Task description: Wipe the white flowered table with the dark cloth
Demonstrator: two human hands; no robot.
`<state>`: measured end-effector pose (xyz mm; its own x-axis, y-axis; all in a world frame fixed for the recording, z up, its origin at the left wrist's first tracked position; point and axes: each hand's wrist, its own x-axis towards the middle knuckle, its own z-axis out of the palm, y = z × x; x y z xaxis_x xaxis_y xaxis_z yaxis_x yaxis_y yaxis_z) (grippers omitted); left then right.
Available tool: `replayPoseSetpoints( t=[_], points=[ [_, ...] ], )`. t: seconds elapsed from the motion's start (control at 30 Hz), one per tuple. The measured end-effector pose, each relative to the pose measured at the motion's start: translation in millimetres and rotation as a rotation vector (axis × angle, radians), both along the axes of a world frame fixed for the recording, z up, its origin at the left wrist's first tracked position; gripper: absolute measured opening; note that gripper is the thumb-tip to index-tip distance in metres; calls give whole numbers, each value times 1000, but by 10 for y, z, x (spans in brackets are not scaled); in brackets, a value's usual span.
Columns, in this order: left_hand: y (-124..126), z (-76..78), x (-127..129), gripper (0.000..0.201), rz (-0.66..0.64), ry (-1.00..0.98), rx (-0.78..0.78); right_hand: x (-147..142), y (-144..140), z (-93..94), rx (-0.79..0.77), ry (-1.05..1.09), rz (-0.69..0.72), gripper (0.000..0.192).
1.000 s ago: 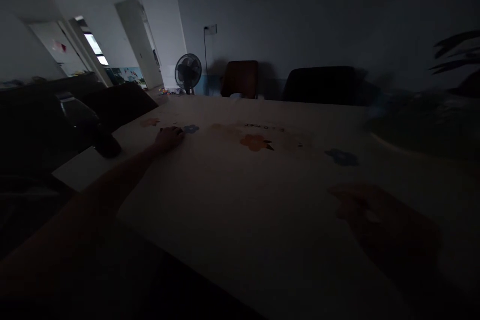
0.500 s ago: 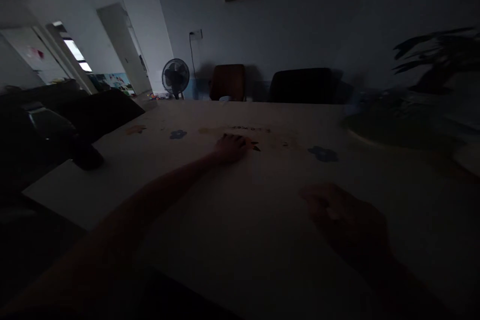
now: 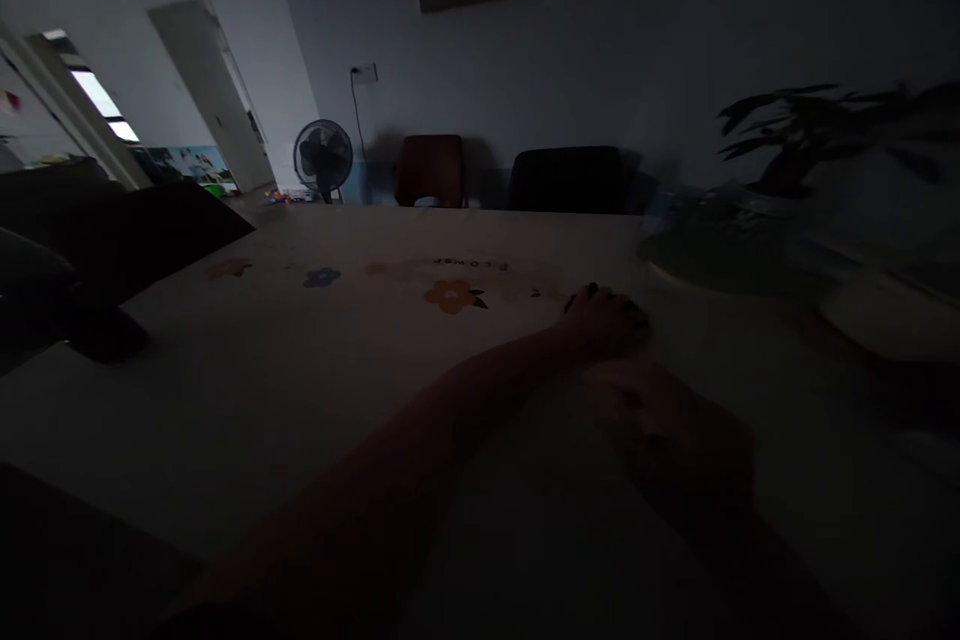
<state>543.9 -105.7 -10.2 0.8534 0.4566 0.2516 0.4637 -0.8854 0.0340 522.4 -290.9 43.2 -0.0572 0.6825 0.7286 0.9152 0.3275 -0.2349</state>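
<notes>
My left hand (image 3: 609,320) rests palm down on the pale table (image 3: 300,370), its fingers apart over the printed surface. Nothing shows in it. Close to me, just below it, my right hand (image 3: 675,440) hangs with its fingers curled in; it is too dark to make out what they hold, if anything. An orange printed flower (image 3: 450,296) with a dark leaf lies flat on the tabletop to the left of my left hand. Farther left is a blue printed flower (image 3: 322,277). Deep shade covers the near part of the table and both arms.
A dark bottle-like object (image 3: 105,332) is at the left edge. Potted plants (image 3: 780,165) and a green mat (image 3: 697,265) occupy the right side. Behind the table stand a brown chair (image 3: 430,168), a black chair (image 3: 566,178) and a fan (image 3: 323,156).
My left hand has slid right across the table, uncovering the orange flower, and is now close to my right hand. The right hand stays curled. The view has turned somewhat right.
</notes>
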Motion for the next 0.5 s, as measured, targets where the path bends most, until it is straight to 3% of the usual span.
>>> replayPoseSetpoints(
  t=[0.13,0.23,0.37,0.5],
  points=[
    [74,-89,-51,41,-29,-2,44,48,36,-36,-80,94,-78,28],
    [147,-88,-295,42,-15,-3,37,121,67,-60,-148,133,-104,28],
    [387,-15,-963,45,114,61,20,195,88,-84,-256,184,-114,27],
    [799,50,-1894,39,256,136,26,128,74,-114,-309,234,-158,29]
  ],
)
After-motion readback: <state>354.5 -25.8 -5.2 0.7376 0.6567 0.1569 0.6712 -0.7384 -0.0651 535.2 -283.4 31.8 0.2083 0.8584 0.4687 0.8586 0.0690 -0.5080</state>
